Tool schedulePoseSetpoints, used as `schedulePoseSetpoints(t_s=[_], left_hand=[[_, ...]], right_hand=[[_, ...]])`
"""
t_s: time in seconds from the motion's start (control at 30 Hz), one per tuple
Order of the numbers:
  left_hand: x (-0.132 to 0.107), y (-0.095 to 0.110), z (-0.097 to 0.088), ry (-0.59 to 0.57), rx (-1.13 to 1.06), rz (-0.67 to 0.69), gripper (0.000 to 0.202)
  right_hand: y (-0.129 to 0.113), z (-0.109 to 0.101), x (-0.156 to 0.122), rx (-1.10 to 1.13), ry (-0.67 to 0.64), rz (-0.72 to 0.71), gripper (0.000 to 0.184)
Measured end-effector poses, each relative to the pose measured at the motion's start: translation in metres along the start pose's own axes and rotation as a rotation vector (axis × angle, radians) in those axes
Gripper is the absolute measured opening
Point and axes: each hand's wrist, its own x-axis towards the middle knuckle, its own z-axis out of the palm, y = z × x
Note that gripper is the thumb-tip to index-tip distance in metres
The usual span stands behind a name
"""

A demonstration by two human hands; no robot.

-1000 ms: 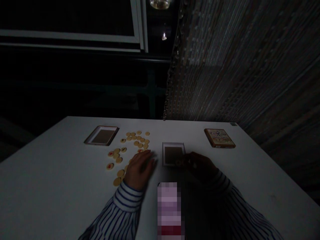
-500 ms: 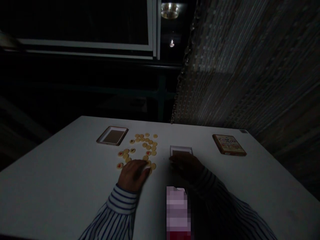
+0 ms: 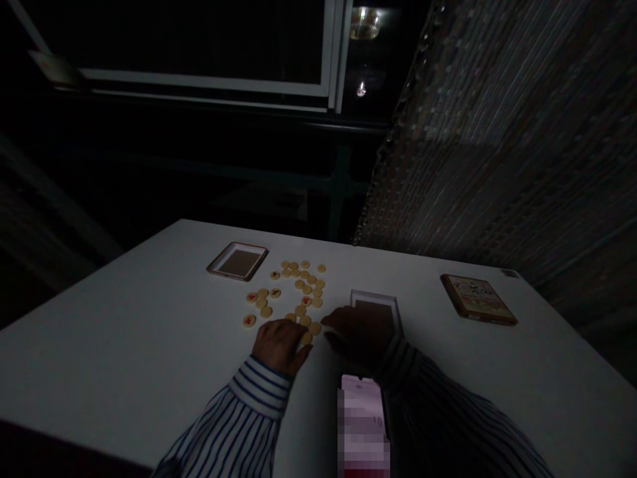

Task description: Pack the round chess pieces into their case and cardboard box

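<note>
Round wooden Chinese chess pieces [image 3: 317, 302] lie loosely grouped on the white table [image 3: 124, 318]; a few show red or black characters, the others look blank. At the near edge of the group my left hand [image 3: 279, 346] rests palm down, its thumb apart from the fingers and a piece [image 3: 306, 338] by the fingertips. My right hand [image 3: 362, 333], in dark shadow, reaches left with fingers and thumb apart beside another piece [image 3: 315, 328]. Behind that hand sits a shallow open box [image 3: 397, 307], partly covered by it.
An open brown-rimmed tray [image 3: 215, 265] lies at the back left. A flat box with a printed cover [image 3: 478, 299] is at the right. A phone with a lit screen [image 3: 361, 398] lies near me, under the right forearm. A strand curtain [image 3: 448, 166] hangs behind the table.
My right hand has moved left from the open box to the pieces. The white thing seen at my left fingers no longer shows. The view has shifted a little.
</note>
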Motion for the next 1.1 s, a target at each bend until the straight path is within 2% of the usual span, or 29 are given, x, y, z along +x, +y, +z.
schedulePoseSetpoints(t_s=[0.2, 0.37, 0.63, 0.77, 0.93, 1.1], left_hand=[[0.000, 0.002, -0.002, -0.023, 0.034, -0.036, 0.023], [0.000, -0.001, 0.000, -0.022, 0.022, -0.007, 0.020], [0.003, -0.007, -0.006, 0.098, -0.078, 0.056, 0.021], [0.006, -0.006, -0.013, 0.111, -0.175, 0.078, 0.022], [0.004, 0.002, -0.016, 0.165, -0.397, -0.090, 0.022], [0.003, 0.008, -0.017, 0.149, -0.591, -0.233, 0.022]], right_hand=[[-0.005, 0.000, 0.005, -0.033, -0.051, -0.027, 0.029], [-0.008, 0.000, 0.005, -0.032, -0.056, -0.041, 0.027], [-0.012, -0.003, 0.003, -0.061, -0.007, -0.051, 0.024], [-0.015, -0.003, 0.004, -0.054, 0.025, -0.062, 0.022], [-0.017, -0.001, 0.006, 0.017, 0.108, -0.090, 0.022], [-0.015, 0.007, 0.008, 0.132, 0.180, -0.118, 0.023]])
